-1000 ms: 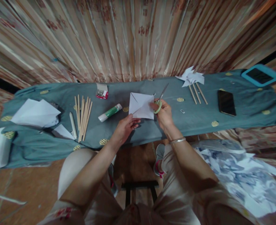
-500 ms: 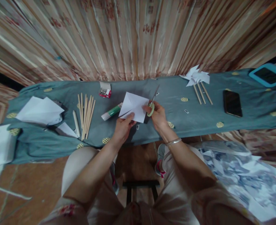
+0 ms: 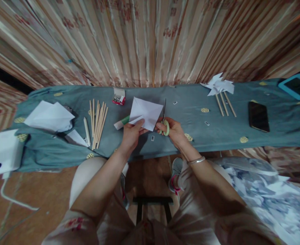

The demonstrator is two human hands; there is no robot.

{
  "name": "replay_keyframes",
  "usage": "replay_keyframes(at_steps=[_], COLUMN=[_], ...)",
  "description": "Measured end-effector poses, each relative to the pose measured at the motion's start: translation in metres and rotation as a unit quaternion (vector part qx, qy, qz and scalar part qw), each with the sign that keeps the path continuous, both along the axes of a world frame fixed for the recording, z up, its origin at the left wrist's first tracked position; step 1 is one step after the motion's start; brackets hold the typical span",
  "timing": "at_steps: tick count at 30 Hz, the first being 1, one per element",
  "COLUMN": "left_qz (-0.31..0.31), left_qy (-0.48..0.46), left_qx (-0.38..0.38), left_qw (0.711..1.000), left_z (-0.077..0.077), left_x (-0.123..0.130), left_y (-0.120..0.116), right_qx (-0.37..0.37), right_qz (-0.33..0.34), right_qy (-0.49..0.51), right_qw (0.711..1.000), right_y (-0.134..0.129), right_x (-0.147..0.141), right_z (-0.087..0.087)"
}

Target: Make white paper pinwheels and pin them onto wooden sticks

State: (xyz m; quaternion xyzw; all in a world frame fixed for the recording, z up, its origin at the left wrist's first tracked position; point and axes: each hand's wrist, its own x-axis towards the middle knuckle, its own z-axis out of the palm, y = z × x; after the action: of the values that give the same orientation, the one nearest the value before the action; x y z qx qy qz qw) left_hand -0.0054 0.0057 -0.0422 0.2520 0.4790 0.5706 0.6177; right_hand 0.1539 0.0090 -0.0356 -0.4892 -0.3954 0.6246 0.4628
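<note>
A square sheet of white paper (image 3: 146, 110) with crease lines and a slit near its lower left corner is pinched by my left hand (image 3: 133, 133), thumb on top. Through the handles of a pair of scissors with pale green grips (image 3: 166, 127) go the fingers of my right hand (image 3: 174, 131). The blades point away from me, just beside the paper's right edge. Partly under the paper and my left hand lies a green and white glue stick (image 3: 121, 123).
Several wooden sticks (image 3: 98, 126), a white pencil-like stick (image 3: 87, 132) and a small red box (image 3: 119, 98) lie left, near stacked paper (image 3: 49, 116). Paper pinwheels (image 3: 219, 85) and a phone (image 3: 259, 116) lie right. A bag of paper scraps (image 3: 269, 190) sits below.
The paper has turned a little in my left hand. My right hand has drawn the scissors slightly lower, and their blades point more directly away. The whole view has shifted slightly.
</note>
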Motion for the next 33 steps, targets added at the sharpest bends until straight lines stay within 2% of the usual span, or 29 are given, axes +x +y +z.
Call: replay_keyframes(at_steps=[6,15,18,24,28,30,33], left_qz=[-0.025,-0.073,-0.064,-0.018,-0.019,-0.009,0.028], left_qy=[0.006,-0.081,-0.061,0.058,0.067,0.071,0.086], left_qx=[0.0,-0.018,-0.008,0.02,0.028,0.035,0.053], left_qw=[1.0,0.994,0.996,0.998,0.997,0.997,0.995], left_z=[-0.003,0.0,-0.001,-0.004,-0.004,-0.004,-0.005], left_x=[0.007,0.014,0.013,0.009,0.006,0.003,-0.003], left_y=[-0.006,-0.012,-0.01,-0.005,-0.003,0.0,0.005], right_qx=[0.039,0.008,-0.003,-0.009,-0.005,-0.005,-0.006], right_qz=[-0.05,-0.082,-0.084,-0.08,-0.078,-0.063,-0.004], right_qy=[0.01,0.071,0.076,0.063,0.042,0.032,0.009], right_qw=[0.998,0.994,0.994,0.995,0.996,0.997,1.0], right_y=[0.003,0.004,0.004,0.002,0.002,0.001,-0.004], right_x=[-0.002,-0.006,-0.006,-0.007,-0.006,-0.004,0.002], right_z=[-0.007,-0.008,-0.01,-0.009,-0.007,-0.005,-0.003])
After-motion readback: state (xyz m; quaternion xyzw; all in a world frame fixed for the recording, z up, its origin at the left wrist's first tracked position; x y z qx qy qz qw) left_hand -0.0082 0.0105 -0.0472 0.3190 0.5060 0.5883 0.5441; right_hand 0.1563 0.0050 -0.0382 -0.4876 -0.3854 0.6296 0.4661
